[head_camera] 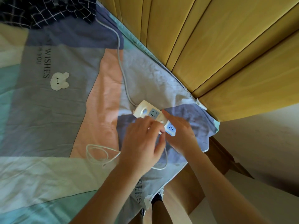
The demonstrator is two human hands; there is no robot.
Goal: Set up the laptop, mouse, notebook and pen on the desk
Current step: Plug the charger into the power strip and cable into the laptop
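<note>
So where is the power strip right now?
The power strip lies on the bedsheet near the bed's right edge, under both hands, left and right.

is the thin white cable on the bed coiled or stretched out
Loosely coiled: the thin white cable lies in loops on the bedsheet, one end running under the left hand.

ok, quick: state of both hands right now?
Left hand: fingers curled, pinching a white plug at the power strip.
Right hand: open, fingers straight, resting against the strip.
</note>
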